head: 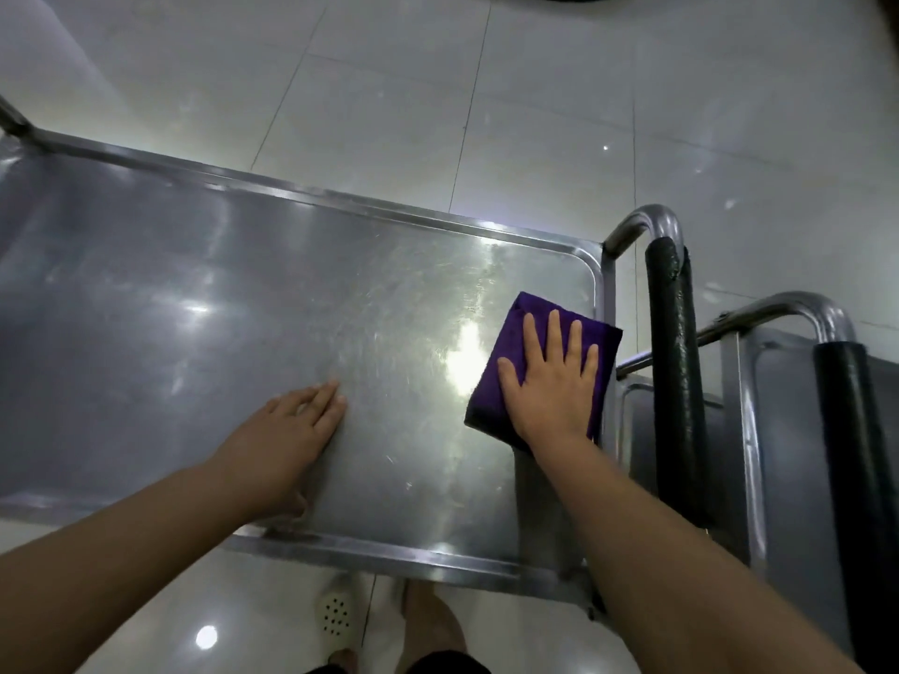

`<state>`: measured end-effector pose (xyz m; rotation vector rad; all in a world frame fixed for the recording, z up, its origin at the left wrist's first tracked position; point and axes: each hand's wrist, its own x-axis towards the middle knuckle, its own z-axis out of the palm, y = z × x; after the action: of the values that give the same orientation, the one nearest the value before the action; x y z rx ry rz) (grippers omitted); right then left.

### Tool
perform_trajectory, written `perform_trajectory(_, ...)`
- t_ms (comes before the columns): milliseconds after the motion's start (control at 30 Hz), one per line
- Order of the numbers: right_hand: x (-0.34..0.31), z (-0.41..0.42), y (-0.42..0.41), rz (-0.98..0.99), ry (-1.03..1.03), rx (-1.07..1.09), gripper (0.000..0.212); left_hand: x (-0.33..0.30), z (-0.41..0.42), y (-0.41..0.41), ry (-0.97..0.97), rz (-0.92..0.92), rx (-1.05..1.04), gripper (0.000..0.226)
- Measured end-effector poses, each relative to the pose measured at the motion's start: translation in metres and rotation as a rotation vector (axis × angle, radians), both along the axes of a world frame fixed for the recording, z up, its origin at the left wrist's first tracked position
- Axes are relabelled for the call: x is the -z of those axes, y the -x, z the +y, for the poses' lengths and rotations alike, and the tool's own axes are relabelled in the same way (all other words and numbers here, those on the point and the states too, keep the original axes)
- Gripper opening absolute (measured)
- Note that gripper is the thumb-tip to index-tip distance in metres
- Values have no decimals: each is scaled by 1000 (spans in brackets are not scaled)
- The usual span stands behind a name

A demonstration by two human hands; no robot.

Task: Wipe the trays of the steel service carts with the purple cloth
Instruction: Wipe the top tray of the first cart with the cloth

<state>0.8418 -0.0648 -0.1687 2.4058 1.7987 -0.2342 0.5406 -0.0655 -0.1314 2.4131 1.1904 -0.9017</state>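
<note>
Pale glossy floor tiles [535, 114] fill the upper half of the frame and reflect ceiling lights. Across the middle sits the top steel tray [219, 294] of a service cart, scuffed and shiny, with a raised rim.

The purple cloth [511, 377], folded into a rough rectangle, lies flat on the tray at centre right of the frame, its right edge reaching over the tray's right rim. The right hand [549, 386] presses on it from above, palm down, fingers straight and spread, nothing gripped. The forearm runs off toward the lower right corner.

The left hand [287, 440] rests flat on bare steel at lower centre left, well apart from the cloth, fingers extended and close together, pointing toward the upper right. It holds nothing. Its wrist crosses the tray's near rim.

Just right of the tray stands the cart's tubular handle [666, 333], chrome at the bend, wrapped in black below. A second cart [788, 430] stands at the right edge of the frame, with a similar black-wrapped handle and a steel tray.

At bottom centre, 1 perforated white slipper [335, 610] and a bare foot [433, 620] show on the floor.
</note>
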Motion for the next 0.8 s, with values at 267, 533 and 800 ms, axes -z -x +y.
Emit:
perform_trajectory(267, 6, -111, 37, 37, 14, 29, 70, -15, -12, -25, -9, 42, -113, 118)
perform_trajectory(533, 5, -183, 63, 4, 55, 37, 70, -12, -27, -58, -8, 168, -195, 126)
perform_trajectory(800, -7, -106, 28, 44, 106, 99, 78, -11, -20, -54, -4, 108, -185, 121)
